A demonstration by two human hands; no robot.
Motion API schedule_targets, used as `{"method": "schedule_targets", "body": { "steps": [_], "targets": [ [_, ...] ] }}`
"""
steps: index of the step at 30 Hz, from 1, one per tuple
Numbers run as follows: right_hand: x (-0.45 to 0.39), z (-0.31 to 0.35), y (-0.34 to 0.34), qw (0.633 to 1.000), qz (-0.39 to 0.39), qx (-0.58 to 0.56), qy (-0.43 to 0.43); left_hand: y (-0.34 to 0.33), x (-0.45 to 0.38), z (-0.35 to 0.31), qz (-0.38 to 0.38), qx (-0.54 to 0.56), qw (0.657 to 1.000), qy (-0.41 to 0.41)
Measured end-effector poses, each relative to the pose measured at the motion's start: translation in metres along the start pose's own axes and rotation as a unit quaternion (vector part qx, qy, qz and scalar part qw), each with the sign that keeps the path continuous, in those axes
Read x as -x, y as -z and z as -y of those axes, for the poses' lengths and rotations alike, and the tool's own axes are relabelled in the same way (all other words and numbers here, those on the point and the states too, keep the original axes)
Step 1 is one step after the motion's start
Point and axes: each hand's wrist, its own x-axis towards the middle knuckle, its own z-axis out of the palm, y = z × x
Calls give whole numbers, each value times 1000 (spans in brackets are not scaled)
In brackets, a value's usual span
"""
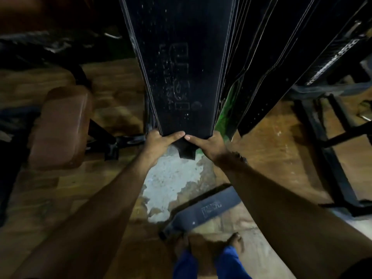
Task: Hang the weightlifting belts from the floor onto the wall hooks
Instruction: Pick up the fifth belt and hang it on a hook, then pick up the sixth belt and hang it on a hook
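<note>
Nearest the camera, at the bottom edge of the view, two bare feet (pixel 209 246) stand on the wooden floor (pixel 60 190) below blue trouser legs (pixel 211 266). Just ahead of the toes a grey belt (pixel 203 210) lies flat on the floor, slanting from lower left to upper right, with a stamped mark on its face; part of it crosses a patch of bare grey cement (pixel 171 178) where the wood finish has worn away.

Beyond that, both forearms reach forward and meet at the narrow lower end of a wide black belt (pixel 179 77) that hangs upright. The left hand (pixel 159 141) curls round the left edge of that end, thumb laid across the front. The right hand (pixel 209 143) grips the right edge the same way, and the two thumb tips almost touch at the middle. A short black tab sticks out below the thumbs.

Right of the held belt, more black belts (pixel 267 63) hang side by side, close together. A brown padded bench (pixel 62 125) sits near the left edge of the floor, and a black metal frame (pixel 330 158) stands toward the right edge. Where the belts are fastened above is out of view.
</note>
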Motion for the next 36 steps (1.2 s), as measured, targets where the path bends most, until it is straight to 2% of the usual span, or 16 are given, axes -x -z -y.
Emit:
{"method": "schedule_targets", "body": {
  "steps": [3,7,10,13,16,20,26,30,33,36],
  "targets": [
    [9,-39,10,996,18,-9,-91,-18,5,32,25,-8,999,36],
    [14,-85,30,974,-70,-83,-199,-43,23,113,-32,-92,988,121],
    [22,-122,58,943,-57,-89,-315,-74,47,153,15,-123,974,192],
    [29,-172,95,913,-67,-83,-393,-114,52,183,64,-153,961,220],
    [29,-224,128,901,-91,-104,-412,-151,38,231,120,-215,948,200],
    [21,-306,156,868,-140,-136,-457,-194,16,312,208,-293,913,192],
    [-3,-464,170,840,-167,-139,-497,-245,-33,461,294,-336,875,187],
    [-16,-580,170,819,-180,-166,-519,-271,-67,564,294,-391,849,198],
    [-21,-646,162,803,-232,-156,-527,-273,-84,620,267,-504,807,155],
    [-25,-681,153,793,-271,-145,-526,-271,-91,652,287,-475,809,195]
  ]
}}
